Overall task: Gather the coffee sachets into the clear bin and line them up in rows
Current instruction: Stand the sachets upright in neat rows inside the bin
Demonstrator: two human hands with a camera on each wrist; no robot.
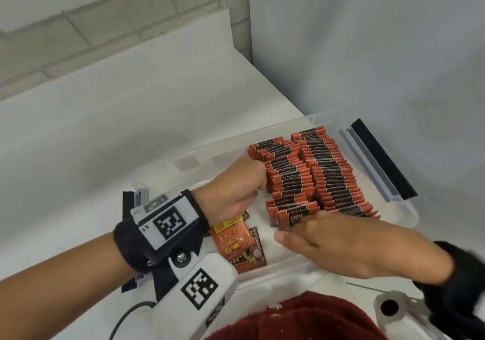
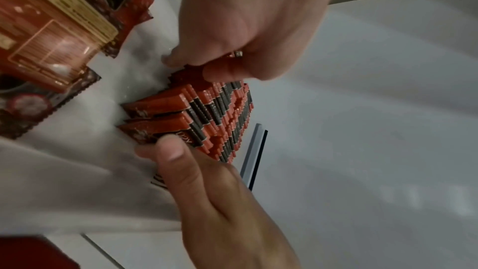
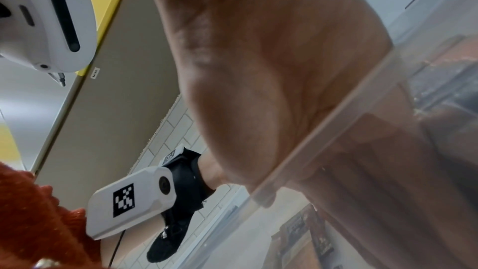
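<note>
Red-and-black coffee sachets (image 1: 315, 174) stand on edge in rows inside the clear bin (image 1: 409, 216), filling its right half. My left hand (image 1: 258, 182) is at the left flank of the rows. In the left wrist view its curled fingers (image 2: 175, 60) and thumb pinch the top edges of a few sachets (image 2: 207, 109). My right hand (image 1: 288, 231) reaches in over the near wall. Its thumb (image 2: 172, 150) and fairly straight fingers press on the front sachet of the near row. The right wrist view shows only my palm (image 3: 258, 69) behind the bin wall (image 3: 336, 130).
Larger red coffee packets (image 1: 236, 242) lie flat in the bin's near-left corner, under my left wrist. A grey-and-black latch (image 1: 380, 161) sticks out on the bin's right side. A white wall stands close on the right. My red sleeve (image 1: 288, 318) is at the bottom edge.
</note>
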